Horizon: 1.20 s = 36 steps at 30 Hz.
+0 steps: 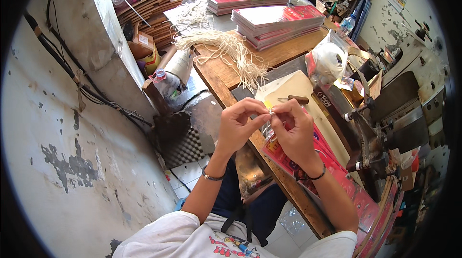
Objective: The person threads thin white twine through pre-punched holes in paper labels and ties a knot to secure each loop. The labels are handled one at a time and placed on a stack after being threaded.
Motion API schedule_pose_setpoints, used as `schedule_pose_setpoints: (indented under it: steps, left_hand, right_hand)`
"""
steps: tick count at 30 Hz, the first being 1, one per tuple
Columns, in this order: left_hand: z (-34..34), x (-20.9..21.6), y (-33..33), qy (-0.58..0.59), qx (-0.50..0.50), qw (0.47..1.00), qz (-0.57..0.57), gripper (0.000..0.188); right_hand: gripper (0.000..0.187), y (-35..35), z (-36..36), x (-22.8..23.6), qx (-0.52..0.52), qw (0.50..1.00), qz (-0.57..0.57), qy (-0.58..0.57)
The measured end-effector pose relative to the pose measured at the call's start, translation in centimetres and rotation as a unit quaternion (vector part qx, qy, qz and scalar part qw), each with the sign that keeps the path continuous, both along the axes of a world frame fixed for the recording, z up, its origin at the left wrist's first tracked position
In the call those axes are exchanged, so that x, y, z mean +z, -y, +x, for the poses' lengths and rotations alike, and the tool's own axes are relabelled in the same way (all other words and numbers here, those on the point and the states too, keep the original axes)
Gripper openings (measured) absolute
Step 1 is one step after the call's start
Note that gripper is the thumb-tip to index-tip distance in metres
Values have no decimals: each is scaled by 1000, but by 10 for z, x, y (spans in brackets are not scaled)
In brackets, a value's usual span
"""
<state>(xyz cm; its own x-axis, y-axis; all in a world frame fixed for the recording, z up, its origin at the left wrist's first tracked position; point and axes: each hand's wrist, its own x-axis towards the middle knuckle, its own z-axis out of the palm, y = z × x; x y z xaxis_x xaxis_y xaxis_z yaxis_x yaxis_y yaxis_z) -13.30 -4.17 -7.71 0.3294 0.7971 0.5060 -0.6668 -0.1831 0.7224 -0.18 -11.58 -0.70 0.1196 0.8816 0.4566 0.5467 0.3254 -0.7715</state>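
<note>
My left hand [239, 122] and my right hand [294, 130] meet fingertip to fingertip above the wooden bench. Both are closed in a pinch on a small white bit that looks like the end of a string [272, 111]; the fingers hide most of it. Under my right hand lie red printed sheets [325, 161], partly covered by that hand and forearm. Just beyond my fingers, an awl with a wooden handle [299, 99] rests on a cream-coloured board [288, 86]. A loose bundle of cream strings [233, 56] spreads over the bench farther off.
Stacks of red printed sheets [276, 24] stand at the far side. A white plastic bag [328, 60] sits at the right, by a metal clamp-like fixture [365, 128]. Cardboard piles [154, 10] lie at the far left. Two people are beyond the bench.
</note>
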Motion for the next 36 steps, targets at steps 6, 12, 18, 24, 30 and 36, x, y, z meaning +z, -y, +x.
schedule_pose_setpoints:
  steps: [6,12,18,24,30,36]
  left_hand:
    - [-16,16,-17,-61,-183,980,-43,26]
    - [-27,19,-32,-136,-177,975,-20,16]
    - [-9,17,-14,-122,51,991,29,9]
    - [-11,23,-11,-133,198,971,-17,9]
    - [3,21,-12,-35,170,981,-87,15]
    - [-4,23,11,-21,0,982,-185,22]
  right_hand:
    - [9,-3,2,0,6,1000,-19,7]
    - [14,2,0,8,25,998,-57,22]
    - [32,-1,-1,14,40,992,-116,26]
    - [23,-1,0,9,57,987,-152,1]
    - [22,-2,-3,18,65,987,-150,-7]
    - [21,3,9,13,-6,1000,25,13]
